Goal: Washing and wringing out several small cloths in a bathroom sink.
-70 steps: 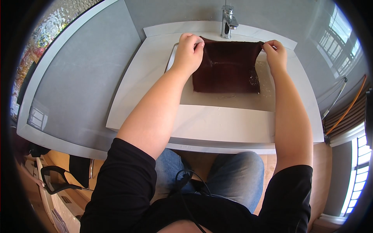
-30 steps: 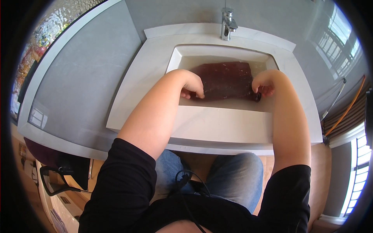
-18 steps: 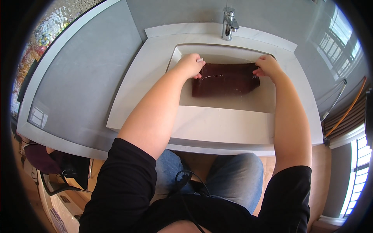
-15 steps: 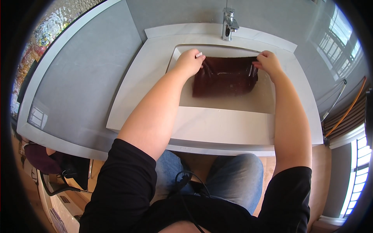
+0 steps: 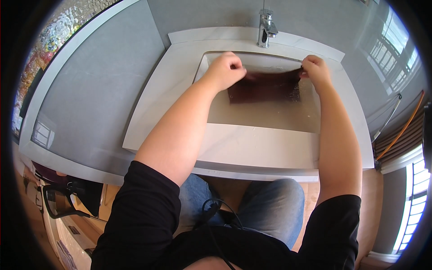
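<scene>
A dark reddish-brown wet cloth [image 5: 265,87] is stretched between my hands over the white sink basin [image 5: 204,62], which holds cloudy water. My left hand [image 5: 223,72] is closed at the cloth's upper left corner, fingers curled and slightly blurred. At the upper right corner, my right hand [image 5: 316,71] pinches the cloth between thumb and fingers. The cloth's top edge sags a little between them. Its lower part hangs at the water, and motion smears its surface. Whether the lower edge is under the water I cannot tell.
A chrome faucet [image 5: 265,30] stands behind the basin on the white countertop [image 5: 261,146]. Grey panels rise at the left and back. On the right hang an orange cord [image 5: 402,123] and a brown curtain [image 5: 402,137]. A dark chair [image 5: 56,202] is at the lower left.
The cloth's lower edge has risen, and its top edge now sags. My left hand has turned and moved slightly right; my right hand has shifted slightly right.
</scene>
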`<act>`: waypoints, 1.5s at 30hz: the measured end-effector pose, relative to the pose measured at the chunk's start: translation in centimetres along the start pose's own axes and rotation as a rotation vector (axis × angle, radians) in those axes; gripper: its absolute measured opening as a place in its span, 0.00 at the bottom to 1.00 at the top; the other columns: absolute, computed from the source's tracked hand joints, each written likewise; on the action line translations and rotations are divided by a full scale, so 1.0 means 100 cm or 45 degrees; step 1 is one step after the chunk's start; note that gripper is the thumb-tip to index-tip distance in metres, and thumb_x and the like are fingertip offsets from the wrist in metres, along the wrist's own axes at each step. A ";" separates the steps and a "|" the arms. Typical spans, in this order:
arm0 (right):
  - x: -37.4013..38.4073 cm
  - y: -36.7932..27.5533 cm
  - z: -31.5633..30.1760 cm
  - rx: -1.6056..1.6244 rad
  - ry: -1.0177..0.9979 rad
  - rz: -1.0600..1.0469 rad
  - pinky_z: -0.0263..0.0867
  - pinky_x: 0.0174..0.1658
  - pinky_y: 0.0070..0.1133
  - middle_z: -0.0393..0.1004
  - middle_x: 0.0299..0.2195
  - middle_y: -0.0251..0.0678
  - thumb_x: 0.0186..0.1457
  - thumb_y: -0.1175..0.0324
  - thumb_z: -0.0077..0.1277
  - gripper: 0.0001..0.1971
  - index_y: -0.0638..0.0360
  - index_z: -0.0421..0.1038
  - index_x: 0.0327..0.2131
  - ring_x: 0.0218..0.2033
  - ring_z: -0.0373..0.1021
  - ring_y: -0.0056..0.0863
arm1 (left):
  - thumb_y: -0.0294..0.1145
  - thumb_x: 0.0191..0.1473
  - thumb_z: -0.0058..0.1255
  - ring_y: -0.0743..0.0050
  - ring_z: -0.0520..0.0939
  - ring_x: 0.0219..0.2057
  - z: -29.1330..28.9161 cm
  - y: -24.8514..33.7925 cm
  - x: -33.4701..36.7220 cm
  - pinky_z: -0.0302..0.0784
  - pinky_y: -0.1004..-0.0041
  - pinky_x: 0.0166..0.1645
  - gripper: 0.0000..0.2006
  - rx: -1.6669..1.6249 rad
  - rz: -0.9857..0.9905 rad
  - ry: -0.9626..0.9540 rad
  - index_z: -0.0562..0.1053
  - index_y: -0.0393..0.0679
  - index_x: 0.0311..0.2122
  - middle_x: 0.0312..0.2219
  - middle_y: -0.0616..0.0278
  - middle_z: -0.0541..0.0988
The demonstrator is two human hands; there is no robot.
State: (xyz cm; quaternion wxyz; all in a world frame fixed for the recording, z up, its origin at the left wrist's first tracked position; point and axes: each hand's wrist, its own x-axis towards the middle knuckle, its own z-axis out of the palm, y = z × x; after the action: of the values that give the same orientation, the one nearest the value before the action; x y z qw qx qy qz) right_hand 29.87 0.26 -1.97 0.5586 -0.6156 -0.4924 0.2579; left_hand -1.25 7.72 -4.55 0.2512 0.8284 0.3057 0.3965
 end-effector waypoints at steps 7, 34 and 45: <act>-0.004 0.012 0.004 -0.637 -0.692 0.352 0.74 0.31 0.26 0.76 0.26 0.36 0.48 0.72 0.50 0.05 0.62 0.74 0.28 0.27 0.75 0.27 | 0.37 0.48 0.63 0.74 0.79 0.31 0.004 0.021 -0.010 0.73 0.69 0.37 0.10 0.168 -0.588 -1.006 0.77 0.42 0.29 0.25 0.66 0.79; 0.005 0.023 -0.002 -1.066 -0.623 0.383 0.67 0.22 0.32 0.73 0.21 0.44 0.45 0.65 0.49 0.10 0.61 0.74 0.28 0.18 0.70 0.35 | 0.32 0.58 0.45 0.69 0.73 0.18 0.012 -0.012 0.006 0.70 0.65 0.22 0.07 0.343 -0.783 -0.425 0.70 0.44 0.39 0.19 0.61 0.74; -0.001 0.016 -0.001 -0.514 -0.130 0.396 0.69 0.39 0.26 0.71 0.35 0.32 0.51 0.57 0.48 0.13 0.55 0.71 0.35 0.33 0.69 0.27 | 0.49 0.52 0.60 0.72 0.74 0.28 0.005 0.003 0.000 0.70 0.69 0.34 0.20 0.211 -0.811 -0.423 0.69 0.43 0.34 0.26 0.63 0.74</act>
State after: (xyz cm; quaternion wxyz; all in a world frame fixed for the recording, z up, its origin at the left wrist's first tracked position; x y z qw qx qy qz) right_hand 30.40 0.29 -3.54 0.3523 -0.7692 -0.4609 0.2680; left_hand -0.74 7.47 -4.66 0.3405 0.7623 0.5342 0.1324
